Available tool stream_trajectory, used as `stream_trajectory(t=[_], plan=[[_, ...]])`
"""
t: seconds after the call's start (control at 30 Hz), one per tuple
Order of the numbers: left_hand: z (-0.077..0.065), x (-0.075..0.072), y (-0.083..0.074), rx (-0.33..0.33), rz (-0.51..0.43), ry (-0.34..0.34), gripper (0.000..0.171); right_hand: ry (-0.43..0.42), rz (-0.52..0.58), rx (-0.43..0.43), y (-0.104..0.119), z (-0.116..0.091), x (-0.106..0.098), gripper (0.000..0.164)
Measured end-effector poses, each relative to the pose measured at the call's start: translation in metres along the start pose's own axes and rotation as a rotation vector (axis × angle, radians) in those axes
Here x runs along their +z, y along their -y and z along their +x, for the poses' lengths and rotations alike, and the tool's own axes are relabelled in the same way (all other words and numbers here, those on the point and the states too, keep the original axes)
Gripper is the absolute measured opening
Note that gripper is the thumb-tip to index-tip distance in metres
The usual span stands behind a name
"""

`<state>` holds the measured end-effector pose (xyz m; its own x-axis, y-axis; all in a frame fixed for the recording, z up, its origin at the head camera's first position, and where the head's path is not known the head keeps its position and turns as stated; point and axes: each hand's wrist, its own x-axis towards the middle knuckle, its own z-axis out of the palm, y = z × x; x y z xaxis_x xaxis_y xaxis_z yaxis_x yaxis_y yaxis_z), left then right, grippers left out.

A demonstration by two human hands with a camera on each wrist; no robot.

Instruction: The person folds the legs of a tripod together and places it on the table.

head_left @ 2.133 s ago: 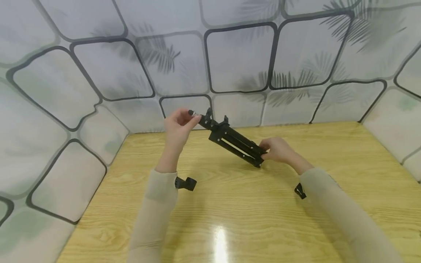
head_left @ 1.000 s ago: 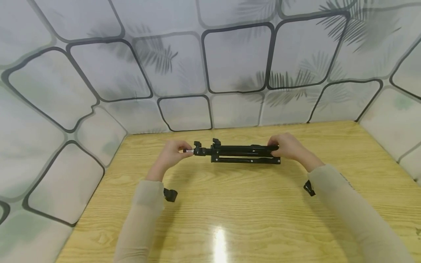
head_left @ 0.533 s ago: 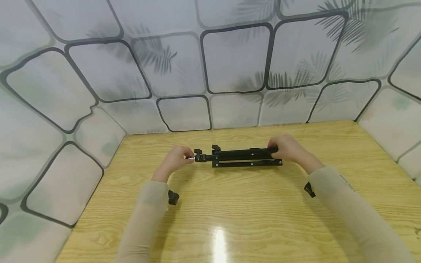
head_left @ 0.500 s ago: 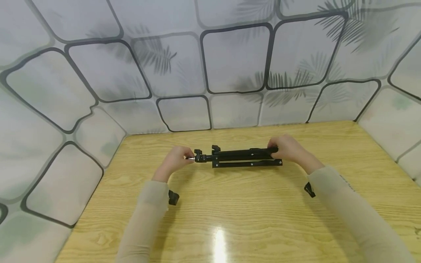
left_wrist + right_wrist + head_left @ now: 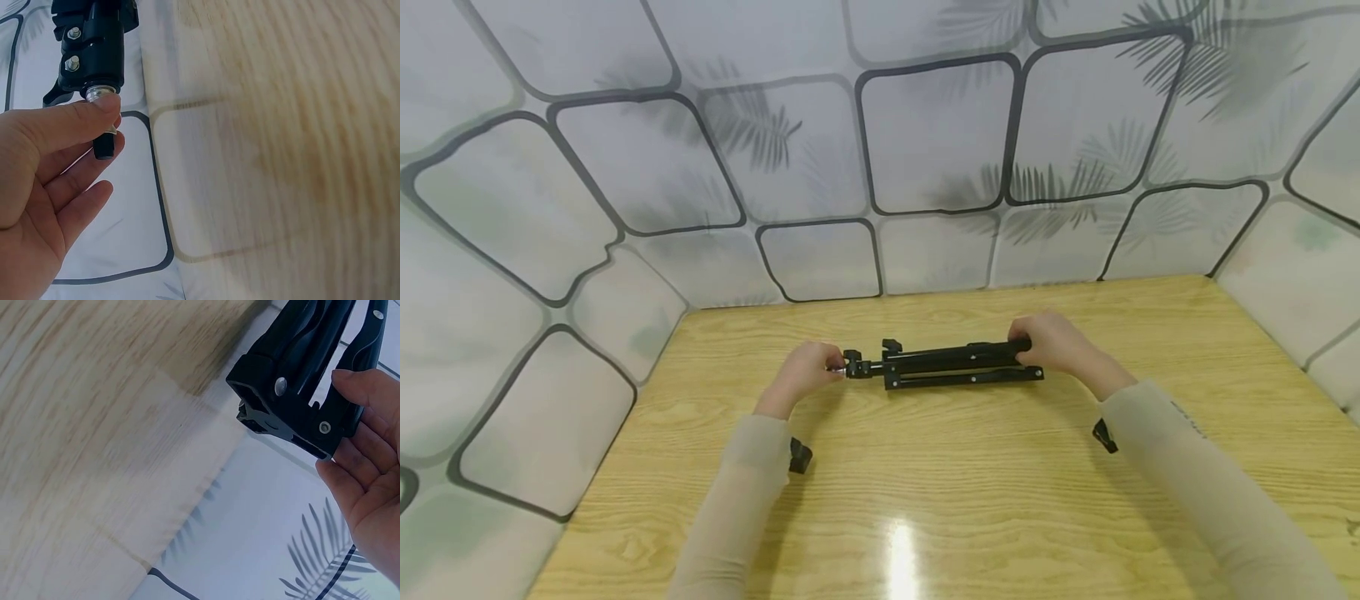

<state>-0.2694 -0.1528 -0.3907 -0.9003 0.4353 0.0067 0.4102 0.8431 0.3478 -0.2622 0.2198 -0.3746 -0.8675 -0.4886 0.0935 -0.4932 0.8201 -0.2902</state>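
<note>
A folded black light stand [image 5: 955, 358] lies across the head view, nearly level, its legs together. At its left end my left hand [image 5: 805, 372] pinches the metal tip. The left wrist view shows this closely: the thumb presses the silver spigot [image 5: 100, 94] below a black collar [image 5: 94, 56] with bolts, and a black cap [image 5: 104, 146] sticks out past the fingers. My right hand [image 5: 1051, 340] grips the far end of the legs. In the right wrist view the thumb and fingers hold one leg [image 5: 340, 412] beside the black leg ends [image 5: 256, 381]. Whether the stand touches the table is hard to tell.
The wood-grain table [image 5: 880, 467] spreads beneath both hands. Behind it rises a pale cloth backdrop [image 5: 940, 133] with dark outlines and leaf prints, and it also stands along both sides. Black wrist mounts [image 5: 801, 457] sit at the sleeves.
Earlier the stand sloped, its left end raised near the backdrop. Both hands have brought it level and lower. In the last half second its left end has shifted slightly towards me.
</note>
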Motion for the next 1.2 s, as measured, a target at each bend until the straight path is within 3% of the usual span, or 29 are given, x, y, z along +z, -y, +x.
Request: stream_trajectory(t=[1.2], plan=[[0.0021, 0.009, 0.0035, -0.069, 0.011, -0.001, 0.009, 0.031, -0.023, 0.023, 0.0059, 0.0008, 0.0064, 0.022]])
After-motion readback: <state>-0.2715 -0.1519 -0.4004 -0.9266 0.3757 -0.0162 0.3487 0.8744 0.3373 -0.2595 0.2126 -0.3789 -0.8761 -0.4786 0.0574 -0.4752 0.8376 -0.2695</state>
